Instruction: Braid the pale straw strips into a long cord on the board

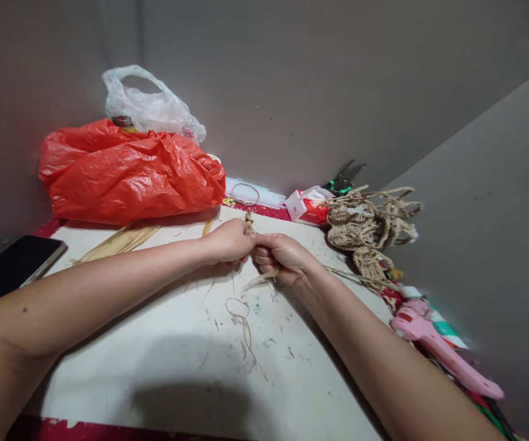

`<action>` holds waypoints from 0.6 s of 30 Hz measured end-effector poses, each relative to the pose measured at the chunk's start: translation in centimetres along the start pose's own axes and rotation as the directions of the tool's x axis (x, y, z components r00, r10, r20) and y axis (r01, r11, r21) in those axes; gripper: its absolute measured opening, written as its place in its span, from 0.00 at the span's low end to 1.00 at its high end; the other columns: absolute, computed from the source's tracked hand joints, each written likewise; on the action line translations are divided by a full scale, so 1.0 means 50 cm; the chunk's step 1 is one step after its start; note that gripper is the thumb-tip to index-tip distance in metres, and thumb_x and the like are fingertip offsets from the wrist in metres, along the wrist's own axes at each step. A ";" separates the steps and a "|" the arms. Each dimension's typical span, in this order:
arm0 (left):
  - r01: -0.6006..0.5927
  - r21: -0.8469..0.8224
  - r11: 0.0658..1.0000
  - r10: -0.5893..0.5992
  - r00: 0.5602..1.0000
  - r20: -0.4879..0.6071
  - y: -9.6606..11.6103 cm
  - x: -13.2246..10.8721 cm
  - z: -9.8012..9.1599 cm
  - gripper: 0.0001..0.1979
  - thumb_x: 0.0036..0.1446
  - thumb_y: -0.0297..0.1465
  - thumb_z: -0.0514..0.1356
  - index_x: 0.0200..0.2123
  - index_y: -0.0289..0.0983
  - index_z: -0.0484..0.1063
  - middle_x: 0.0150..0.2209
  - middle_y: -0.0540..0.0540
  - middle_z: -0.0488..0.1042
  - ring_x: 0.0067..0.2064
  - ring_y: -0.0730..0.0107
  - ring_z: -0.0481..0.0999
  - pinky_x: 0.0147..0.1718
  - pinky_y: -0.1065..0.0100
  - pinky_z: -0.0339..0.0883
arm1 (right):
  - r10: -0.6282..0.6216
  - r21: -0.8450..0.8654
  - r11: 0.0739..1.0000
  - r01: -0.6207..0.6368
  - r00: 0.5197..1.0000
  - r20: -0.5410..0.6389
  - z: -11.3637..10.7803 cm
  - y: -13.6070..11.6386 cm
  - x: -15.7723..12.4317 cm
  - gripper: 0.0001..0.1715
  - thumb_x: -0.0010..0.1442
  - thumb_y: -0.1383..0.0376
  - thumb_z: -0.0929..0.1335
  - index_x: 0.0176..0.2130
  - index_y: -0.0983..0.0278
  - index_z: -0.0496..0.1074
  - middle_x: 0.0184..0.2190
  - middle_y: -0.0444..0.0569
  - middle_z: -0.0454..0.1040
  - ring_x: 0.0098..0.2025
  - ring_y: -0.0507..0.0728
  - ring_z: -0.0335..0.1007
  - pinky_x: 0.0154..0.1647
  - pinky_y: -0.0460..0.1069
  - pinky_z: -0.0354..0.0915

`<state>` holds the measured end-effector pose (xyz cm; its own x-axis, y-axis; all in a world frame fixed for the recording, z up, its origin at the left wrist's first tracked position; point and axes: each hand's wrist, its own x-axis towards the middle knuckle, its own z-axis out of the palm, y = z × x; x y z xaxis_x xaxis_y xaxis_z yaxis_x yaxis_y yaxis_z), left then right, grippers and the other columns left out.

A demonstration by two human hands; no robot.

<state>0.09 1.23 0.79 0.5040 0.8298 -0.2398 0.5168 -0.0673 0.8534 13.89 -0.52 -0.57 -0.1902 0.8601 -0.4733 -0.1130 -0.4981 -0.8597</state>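
Observation:
My left hand (230,241) and my right hand (283,256) meet over the far middle of the white table top (190,361). The left is closed around a short twisted straw cord (249,219), whose tip sticks up beyond the fingers. Thumb and fingers of the right are pinched together against it, and a pale straw strip (262,279) hangs from under that hand. Most of what the fingers hold is hidden. Below the hands lies a thin loose strand (247,331) in a loop. Behind my left forearm rests a bundle of flat straw strips (119,240).
A red plastic bag (130,174) and a white plastic bag (154,107) stand at the back left, near a phone (16,266). At right are coiled straw ropes (365,223), a tissue pack (310,205), pliers (344,180) and a pink glue gun (448,352). Grey walls enclose the back.

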 end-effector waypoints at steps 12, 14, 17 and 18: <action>-0.056 0.084 0.995 0.050 0.996 0.071 0.003 -0.003 -0.011 0.07 0.50 0.27 0.54 0.34 0.33 0.67 0.19 0.49 0.70 0.18 0.73 0.67 0.20 0.73 0.59 | -0.023 0.015 1.000 0.023 1.000 0.015 -0.010 0.003 0.003 0.15 0.47 0.70 0.67 0.17 0.64 0.54 0.11 0.34 0.45 0.13 0.42 0.36 0.11 0.40 0.37; -0.049 0.030 0.998 0.048 0.998 0.026 0.001 0.011 -0.030 0.05 0.50 0.28 0.54 0.28 0.33 0.67 0.17 0.49 0.68 0.17 0.75 0.66 0.19 0.74 0.57 | -0.008 0.003 1.000 0.008 0.998 0.056 -0.014 -0.003 0.002 0.12 0.48 0.70 0.67 0.20 0.66 0.58 0.11 0.33 0.45 0.13 0.42 0.35 0.12 0.39 0.36; -0.127 0.010 0.992 0.126 0.966 -0.225 -0.011 0.033 -0.044 0.07 0.50 0.27 0.55 0.21 0.33 0.65 0.18 0.50 0.68 0.18 0.79 0.63 0.19 0.75 0.55 | 0.002 -0.028 1.000 0.001 0.995 0.104 -0.019 -0.008 0.002 0.07 0.50 0.69 0.67 0.24 0.68 0.64 0.12 0.33 0.44 0.14 0.42 0.34 0.12 0.39 0.36; -0.146 -0.005 0.989 0.140 0.957 -0.255 -0.015 0.037 -0.044 0.07 0.50 0.27 0.55 0.21 0.33 0.65 0.18 0.50 0.67 0.19 0.80 0.63 0.20 0.76 0.54 | 0.000 -0.033 0.999 0.004 0.993 0.114 -0.020 -0.009 0.002 0.07 0.51 0.69 0.67 0.25 0.69 0.64 0.12 0.33 0.44 0.14 0.42 0.34 0.12 0.39 0.36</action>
<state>-0.87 4.03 0.71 0.3777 0.9259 0.0084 0.4338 -0.1850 0.8818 14.91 -0.12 -0.43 -0.3001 0.8421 -0.4481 -0.0819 -0.4908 -0.8674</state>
